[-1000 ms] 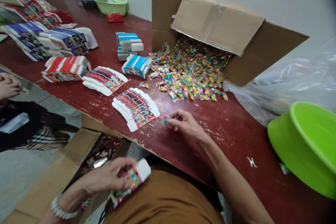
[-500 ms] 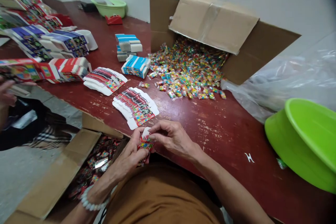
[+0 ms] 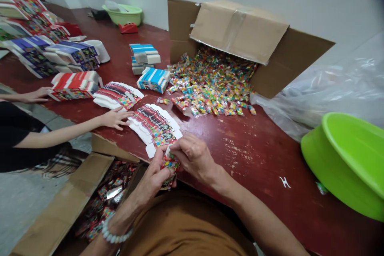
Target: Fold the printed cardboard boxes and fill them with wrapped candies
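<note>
My left hand point(image 3: 156, 176) and my right hand point(image 3: 193, 157) meet at the near edge of the red table point(image 3: 255, 152), both closed round a small colourful printed carton point(image 3: 170, 165). The right fingers pinch its white top flap. Just beyond lies a fanned stack of flat red cartons point(image 3: 156, 124). A heap of small wrapped candies point(image 3: 210, 84) spills from a cardboard box point(image 3: 240, 32) lying on its side at the back.
Another person's hand point(image 3: 115, 119) rests by the flat cartons; their other hand point(image 3: 37, 95) lies at the left. Blue folded boxes point(image 3: 153, 78), red and blue box stacks point(image 3: 72, 82), green basins point(image 3: 351, 160), clear plastic sheet point(image 3: 339, 88). A floor box of filled cartons point(image 3: 105, 196) stands below.
My right hand left the table with a candy and joined my left hand on the small carton. The other person's hand has reached in toward the flat cartons.
</note>
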`<state>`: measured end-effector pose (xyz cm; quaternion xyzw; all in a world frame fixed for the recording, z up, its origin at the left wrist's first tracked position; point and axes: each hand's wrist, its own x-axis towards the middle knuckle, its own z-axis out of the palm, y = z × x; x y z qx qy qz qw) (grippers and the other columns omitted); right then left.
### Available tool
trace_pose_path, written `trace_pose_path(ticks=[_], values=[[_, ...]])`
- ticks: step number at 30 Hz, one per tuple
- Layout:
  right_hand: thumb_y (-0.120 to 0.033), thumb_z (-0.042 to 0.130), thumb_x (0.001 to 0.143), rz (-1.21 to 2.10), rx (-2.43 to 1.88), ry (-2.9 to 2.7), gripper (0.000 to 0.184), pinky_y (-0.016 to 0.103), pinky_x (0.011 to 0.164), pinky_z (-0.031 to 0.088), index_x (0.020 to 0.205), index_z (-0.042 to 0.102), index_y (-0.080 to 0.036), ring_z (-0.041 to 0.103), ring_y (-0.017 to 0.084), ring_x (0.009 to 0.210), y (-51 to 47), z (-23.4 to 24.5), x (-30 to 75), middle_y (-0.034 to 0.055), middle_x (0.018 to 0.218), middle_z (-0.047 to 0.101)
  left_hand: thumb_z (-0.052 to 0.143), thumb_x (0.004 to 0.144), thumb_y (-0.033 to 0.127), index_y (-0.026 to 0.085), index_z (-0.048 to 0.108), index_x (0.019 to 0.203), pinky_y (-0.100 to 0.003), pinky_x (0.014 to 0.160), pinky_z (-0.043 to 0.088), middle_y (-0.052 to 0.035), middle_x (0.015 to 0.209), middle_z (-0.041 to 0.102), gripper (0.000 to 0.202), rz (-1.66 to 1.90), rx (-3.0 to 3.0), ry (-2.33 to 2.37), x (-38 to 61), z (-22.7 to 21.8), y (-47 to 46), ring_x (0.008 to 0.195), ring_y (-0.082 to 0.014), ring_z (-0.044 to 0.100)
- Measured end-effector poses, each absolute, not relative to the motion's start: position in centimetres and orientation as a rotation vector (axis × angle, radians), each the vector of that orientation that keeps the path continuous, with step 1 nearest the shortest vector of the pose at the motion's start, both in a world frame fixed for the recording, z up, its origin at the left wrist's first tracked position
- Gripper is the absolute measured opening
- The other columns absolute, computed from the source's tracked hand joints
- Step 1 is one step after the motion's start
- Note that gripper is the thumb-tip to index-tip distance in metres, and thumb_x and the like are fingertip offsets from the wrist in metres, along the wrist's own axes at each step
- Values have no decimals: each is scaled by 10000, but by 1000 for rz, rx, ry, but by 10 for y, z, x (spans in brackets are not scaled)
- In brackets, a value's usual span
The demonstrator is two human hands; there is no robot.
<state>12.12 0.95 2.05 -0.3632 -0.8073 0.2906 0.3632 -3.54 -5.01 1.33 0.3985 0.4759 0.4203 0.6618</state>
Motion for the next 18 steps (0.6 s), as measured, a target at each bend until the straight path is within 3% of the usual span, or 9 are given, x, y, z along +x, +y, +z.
trace_pose_path(ticks=[5, 9, 12, 14, 18], values=[[-283, 614, 941, 834, -1048, -2048, 148, 343, 791, 445, 847, 721, -243, 588, 197, 780, -3, 16, 122, 44, 787, 679, 626, 726, 195, 248, 456, 1226, -229, 480, 466, 53, 704, 642, 531, 979, 771, 1013, -34, 8, -46, 484, -130, 595], [-307, 606, 937, 1097, -1133, -1695, 142, 337, 840, 469, 1013, 710, -249, 607, 190, 892, -6, 16, 128, 45, 972, 688, 652, 821, 427, 212, 492, 1270, -259, 453, 508, -8, 765, 693, 523, 1078, 580, 978, -35, 12, -39, 490, -155, 620], [-355, 758, 809, 1468, -1089, -1349, 321, 289, 724, 497, 1089, 658, -233, 607, 147, 750, -2, 15, 127, 16, 924, 679, 662, 827, 449, 201, 506, 1304, -263, 413, 514, -28, 808, 709, 560, 1083, 537, 995, -34, 15, -34, 501, -168, 630], [-382, 849, 702, 1756, -1001, -1165, 429, 254, 626, 481, 1047, 663, -209, 572, 114, 640, -1, 12, 123, -1, 849, 668, 671, 821, 419, 207, 507, 1308, -258, 416, 522, -18, 802, 705, 555, 1101, 600, 992, -32, 13, -34, 511, -164, 630], [-389, 930, 552, 2010, -937, -900, 409, 225, 519, 432, 767, 658, -172, 517, 90, 535, -1, 3, 114, -19, 688, 632, 692, 826, 454, 211, 503, 1286, -224, 412, 502, -6, 796, 694, 553, 1106, 735, 1050, -29, 9, -36, 504, -142, 620]])
